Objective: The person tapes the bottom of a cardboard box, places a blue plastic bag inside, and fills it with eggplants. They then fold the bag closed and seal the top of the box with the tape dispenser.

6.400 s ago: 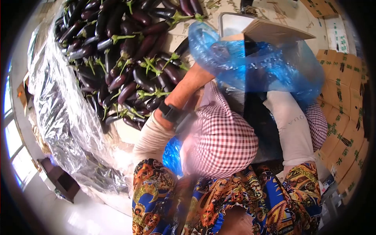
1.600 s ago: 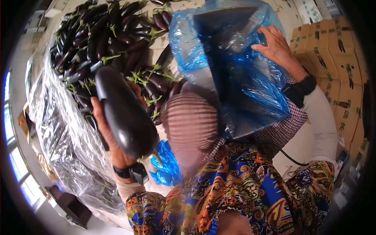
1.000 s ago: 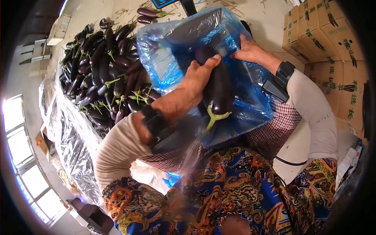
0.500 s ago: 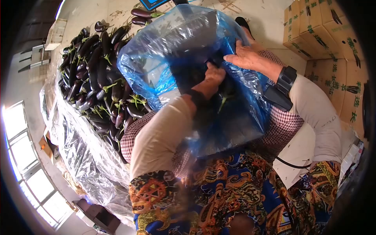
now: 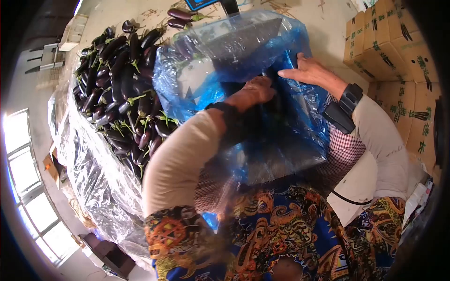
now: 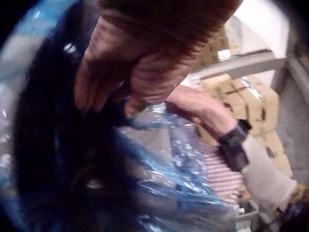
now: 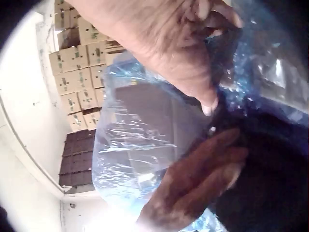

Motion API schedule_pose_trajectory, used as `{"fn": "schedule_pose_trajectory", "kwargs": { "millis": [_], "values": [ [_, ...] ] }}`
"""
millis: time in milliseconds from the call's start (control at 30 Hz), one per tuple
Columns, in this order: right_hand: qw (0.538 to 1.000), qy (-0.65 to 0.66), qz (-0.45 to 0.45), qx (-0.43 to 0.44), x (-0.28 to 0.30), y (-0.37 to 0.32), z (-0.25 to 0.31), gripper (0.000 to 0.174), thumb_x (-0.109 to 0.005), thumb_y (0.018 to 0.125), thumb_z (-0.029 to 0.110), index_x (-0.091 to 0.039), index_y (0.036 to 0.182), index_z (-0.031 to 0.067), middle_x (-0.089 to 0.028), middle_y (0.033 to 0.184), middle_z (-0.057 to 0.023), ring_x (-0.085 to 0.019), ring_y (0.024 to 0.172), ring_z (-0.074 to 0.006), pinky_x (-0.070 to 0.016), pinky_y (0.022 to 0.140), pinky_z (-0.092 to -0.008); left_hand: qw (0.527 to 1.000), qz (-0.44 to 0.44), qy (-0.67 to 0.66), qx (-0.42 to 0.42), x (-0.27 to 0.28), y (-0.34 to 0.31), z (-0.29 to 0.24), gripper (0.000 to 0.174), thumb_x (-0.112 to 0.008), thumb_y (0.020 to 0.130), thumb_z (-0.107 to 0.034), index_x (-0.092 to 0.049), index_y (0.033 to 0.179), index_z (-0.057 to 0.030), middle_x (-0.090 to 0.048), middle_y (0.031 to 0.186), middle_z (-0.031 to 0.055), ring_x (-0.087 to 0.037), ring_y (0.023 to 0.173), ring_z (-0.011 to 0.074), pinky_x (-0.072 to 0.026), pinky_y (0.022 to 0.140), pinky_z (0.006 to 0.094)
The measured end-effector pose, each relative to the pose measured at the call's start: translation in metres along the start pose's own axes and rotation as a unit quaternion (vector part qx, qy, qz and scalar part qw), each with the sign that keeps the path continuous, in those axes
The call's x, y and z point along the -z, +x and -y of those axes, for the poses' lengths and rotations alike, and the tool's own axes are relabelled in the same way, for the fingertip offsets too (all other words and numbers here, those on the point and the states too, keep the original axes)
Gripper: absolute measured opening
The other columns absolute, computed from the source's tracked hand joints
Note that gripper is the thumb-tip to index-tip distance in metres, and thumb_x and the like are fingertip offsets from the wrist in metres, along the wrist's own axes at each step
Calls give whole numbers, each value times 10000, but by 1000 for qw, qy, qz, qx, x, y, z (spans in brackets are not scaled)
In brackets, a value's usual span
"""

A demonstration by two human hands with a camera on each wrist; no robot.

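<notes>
A blue plastic bag (image 5: 180, 91) lines a dark-walled open box on the person's lap. The left hand (image 5: 255, 91) reaches down inside, knuckles up; in the left wrist view the left hand (image 6: 130, 63) has its fingers pointing down into deep shadow, and whether they hold anything is hidden. At the box's right edge, the right hand (image 5: 314, 75) grips the bag's rim, thumb inside. The right wrist view shows the right hand (image 7: 169, 43) above the left hand (image 7: 193, 183). Dark purple eggplants (image 5: 124, 82) with green stems lie heaped left of the box.
Clear plastic sheeting (image 5: 101, 171) edges the heap. Printed cartons (image 5: 389, 42) stand stacked at the right. Behind the box are a blue-edged display (image 5: 200, 3) and two separate eggplants (image 5: 180, 19). A black cable (image 5: 349, 199) curves by the right knee.
The left hand has carried a large eggplant from the left side into the bag-lined box, where shadow now hides it. The right hand has stayed at the right rim. The view has shifted slightly.
</notes>
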State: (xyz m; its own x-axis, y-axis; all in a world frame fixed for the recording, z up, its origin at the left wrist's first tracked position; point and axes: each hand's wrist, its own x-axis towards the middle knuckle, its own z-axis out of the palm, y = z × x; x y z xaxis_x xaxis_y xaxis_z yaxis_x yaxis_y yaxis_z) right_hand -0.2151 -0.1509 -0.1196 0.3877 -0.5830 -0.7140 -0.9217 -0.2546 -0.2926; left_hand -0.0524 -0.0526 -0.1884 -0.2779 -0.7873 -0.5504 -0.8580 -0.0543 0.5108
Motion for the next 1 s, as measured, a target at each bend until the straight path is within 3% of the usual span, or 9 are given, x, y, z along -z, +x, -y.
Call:
{"fn": "schedule_pose_trajectory", "kwargs": {
  "millis": [167, 467, 600, 667, 867, 900, 933, 967, 1000],
  "values": [
    [981, 65, -166, 79, 22, -13, -9, 984, -670, 776, 614, -356, 1383, -93, -462, 1365, -280, -452, 1301, -377, -435, 1017, -414, 974, -13, -149, -170, 92, -127, -16, 366, -618, 924, -223, -601, 1221, -10, -684, 1067, 164, -670, 959, 292, -523, 844, 374],
    [871, 190, -417, 176, 24, 2, 0, 671, -655, 850, 525, -546, 1256, 2, -618, 1184, -185, -603, 1084, -288, -485, 907, -380, 864, -260, -431, -2, 124, -156, 120, 474, -599, 914, -268, -534, 1303, -6, -640, 1158, 125, -605, 1071, 202, -485, 932, 327],
    [886, 240, -338, 207, 34, 16, -16, 656, -654, 869, 505, -532, 1275, 4, -626, 1142, -175, -636, 995, -259, -506, 861, -365, 757, -220, -610, 85, 57, -135, 185, 439, -585, 918, -170, -510, 1298, 36, -627, 1143, 164, -622, 1040, 258, -474, 941, 363],
    [887, 439, -126, 67, 39, 9, -24, 625, -647, 885, 500, -535, 1282, 30, -649, 1061, -132, -648, 902, -202, -517, 796, -335, 697, -243, -671, 75, 21, -143, 197, 441, -602, 911, -167, -514, 1280, 58, -631, 1132, 155, -629, 1012, 239, -487, 923, 347],
    [949, 305, -72, -29, 41, 44, -90, 374, -665, 887, 463, -620, 1014, 114, -633, 800, 8, -578, 658, -67, -455, 573, -217, 451, -274, -849, 22, -138, -215, 203, 348, -670, 885, -245, -611, 1183, -76, -655, 1060, 64, -630, 991, 223, -512, 864, 364],
    [939, 338, -50, -20, 41, 48, -100, 344, -660, 897, 441, -623, 982, 110, -603, 750, 35, -537, 602, -51, -419, 533, -195, 675, -334, -651, 97, -184, -225, 204, 325, -662, 880, -250, -622, 1156, -82, -660, 1065, 68, -626, 1012, 249, -508, 878, 383],
    [928, 371, -30, -13, 41, 51, -103, 317, -655, 907, 420, -625, 951, 107, -572, 699, 61, -496, 546, -35, -383, 494, -173, 762, -349, -529, 133, -225, -237, 200, 315, -658, 878, -253, -628, 1143, -85, -663, 1068, 71, -625, 1023, 262, -507, 884, 392],
    [931, 364, -22, -9, 46, 45, -95, 317, -655, 907, 420, -625, 951, 107, -572, 699, 61, -496, 546, -35, -383, 494, -173, 827, -360, -394, 176, -266, -249, 196, 304, -654, 875, -255, -634, 1129, -89, -666, 1070, 73, -623, 1034, 276, -505, 891, 402],
    [940, 339, -29, -12, 55, 36, -86, 301, -636, 923, 405, -619, 925, 105, -545, 676, 70, -468, 528, -28, -357, 480, -164, 770, -351, -495, 198, -305, -266, 186, 279, -631, 889, -226, -624, 1120, -70, -654, 1019, 65, -624, 958, 240, -512, 827, 372]
  ]
}}
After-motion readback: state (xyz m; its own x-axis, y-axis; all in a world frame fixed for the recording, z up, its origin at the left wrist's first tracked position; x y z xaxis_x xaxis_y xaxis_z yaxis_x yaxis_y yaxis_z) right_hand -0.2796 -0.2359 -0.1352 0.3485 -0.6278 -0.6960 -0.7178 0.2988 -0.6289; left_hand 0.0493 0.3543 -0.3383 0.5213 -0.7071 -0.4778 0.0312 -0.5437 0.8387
